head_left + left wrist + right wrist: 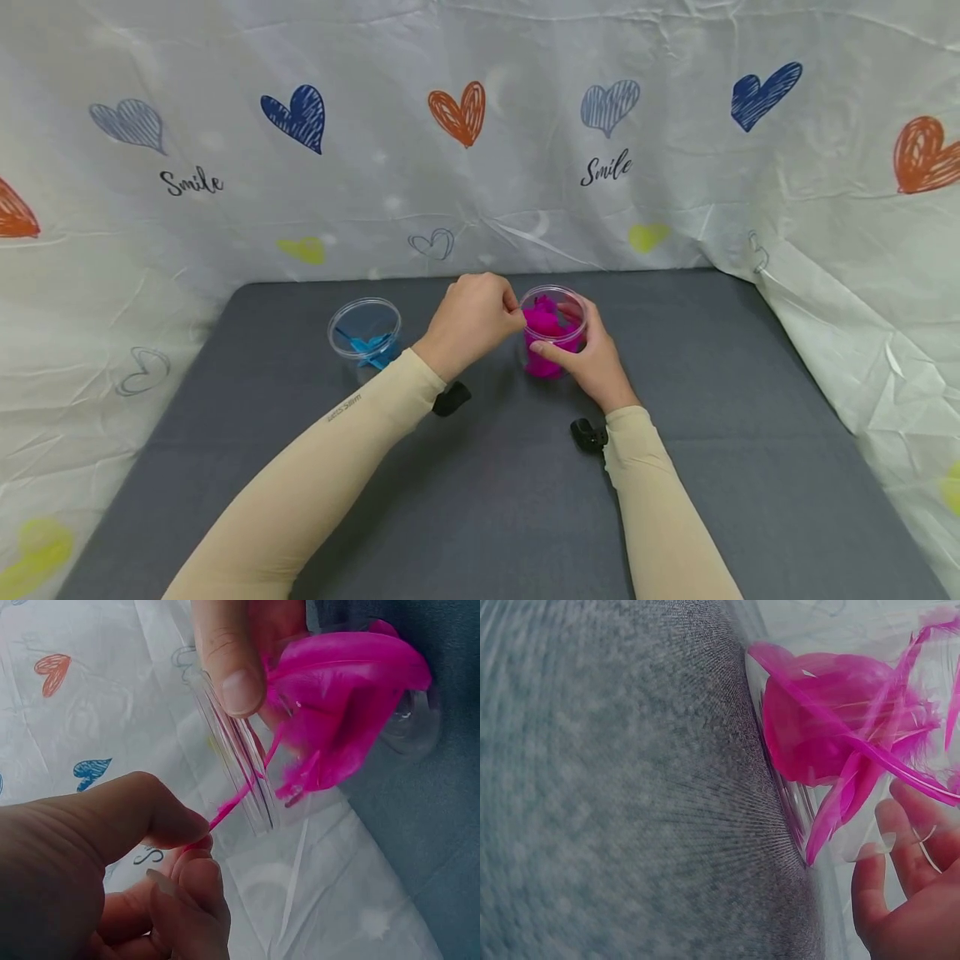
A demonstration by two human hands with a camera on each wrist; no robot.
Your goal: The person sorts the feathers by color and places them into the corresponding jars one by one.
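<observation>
Magenta feathers [544, 323] fill a clear plastic cup [553, 289] on the dark table. My right hand [600, 362] grips that cup from its right side, thumb on the near wall and fingers behind. Over the left of the rim, my left hand [474, 323] pinches the thin end of one magenta feather [234, 801] between thumb and forefinger. The feather's shaft runs across the rim into the cup in the left wrist view. Seen from the right wrist, several feathers [829, 712] press against the clear wall, with the fingers [911, 859] curved beside it.
A second clear cup [365, 302], left of my left forearm, holds blue feathers [375, 346]; the forearm partly overlaps it. The grey-covered table [510, 517] ends at a white cloth backdrop [517, 200] printed with hearts. Black wrist cameras [451, 400] sit on both sleeves.
</observation>
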